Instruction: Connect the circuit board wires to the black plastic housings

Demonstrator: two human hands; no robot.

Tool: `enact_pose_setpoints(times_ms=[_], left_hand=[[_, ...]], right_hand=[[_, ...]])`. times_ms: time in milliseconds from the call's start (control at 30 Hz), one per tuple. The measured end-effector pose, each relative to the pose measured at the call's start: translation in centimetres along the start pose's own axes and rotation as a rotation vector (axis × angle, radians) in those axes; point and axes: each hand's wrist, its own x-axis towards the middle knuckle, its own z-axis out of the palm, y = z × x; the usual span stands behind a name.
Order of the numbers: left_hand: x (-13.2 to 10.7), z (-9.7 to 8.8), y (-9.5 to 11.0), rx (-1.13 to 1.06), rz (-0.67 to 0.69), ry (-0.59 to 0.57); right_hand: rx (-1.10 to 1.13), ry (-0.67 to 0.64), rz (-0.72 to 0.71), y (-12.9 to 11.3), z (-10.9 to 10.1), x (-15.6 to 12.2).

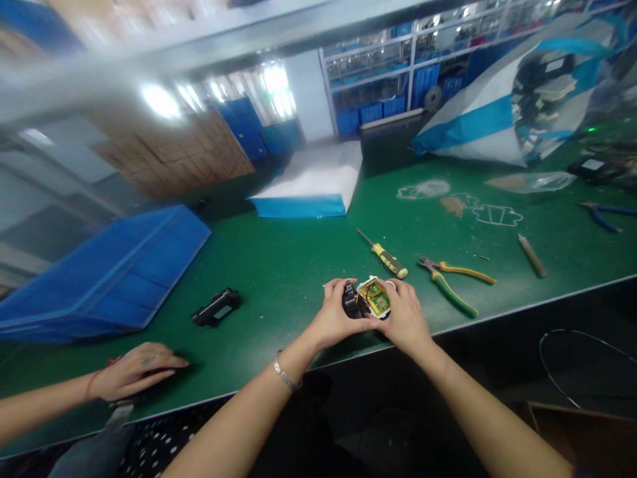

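Near the table's front edge, my left hand (334, 315) grips a black plastic housing (351, 302). Beside it, my right hand (405, 314) holds a white casing with a green circuit board (379, 299) inside. Thin wires, some red, run between the two halves, which lie open side by side. Just beyond my hands is a yellow-and-black screwdriver (389, 259). Diagonal cutters (450, 279) with yellow and green handles lie spread to the right of my right hand. My fingertips partly cover both halves.
On the left, a co-worker's hand (144, 370) rests on the table near a black device (217, 307). A blue bin (104, 272) stands behind it. Farther back are a white-and-blue box (308, 179) and an open sack (468, 126) of parts. Blue-handled pliers (604, 214) lie far right.
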Motion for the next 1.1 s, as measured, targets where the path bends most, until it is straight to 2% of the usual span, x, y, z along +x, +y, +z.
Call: enact_pose_setpoints(times_ms=[100, 200, 367, 500, 567, 667, 733, 800, 967, 1100], left_hand=[[-0.3, -0.2, 0.3, 0.023, 0.002, -0.004], [-0.7, -1.3, 1.1, 0.067, 0.043, -0.016], [-1.1, -3.7, 2.7, 0.09, 0.086, -0.092], [-1.1, -4.6, 2.7, 0.117, 0.038, -0.107], [-1.0, -4.6, 2.5, 0.152, 0.037, -0.049], [-0.8, -4.4, 2.4, 0.259, 0.073, 0.124], [-0.8, -4.3, 2.4, 0.316, 0.102, 0.197], [-0.8, -4.2, 2.3, 0.338, 0.108, 0.185], [-1.1, -4.0, 1.0, 0.383, 0.098, 0.032], [-1.2, -3.9, 0.4, 0.388, 0.079, -0.027]], right_hand=[[0.068, 0.065, 0.006, -0.2, -0.6, -0.3], [0.025, 0.155, -0.03, 0.1, -2.5, -1.1], [-0.263, 0.264, -0.264, 0.7, -6.4, -2.1], [-0.38, 0.22, -0.427, 0.5, -8.2, -2.5], [-0.37, 0.147, -0.404, 0.2, -8.4, -2.7], [-0.282, 0.028, -0.261, -0.4, -7.9, -2.9], [-0.179, -0.029, -0.163, -0.7, -7.4, -2.9], [-0.073, -0.062, -0.099, -0.8, -6.8, -2.7], [0.077, -0.16, 0.0, -0.3, -5.8, -2.6], [0.128, -0.172, 0.0, -0.1, -5.2, -2.8]])
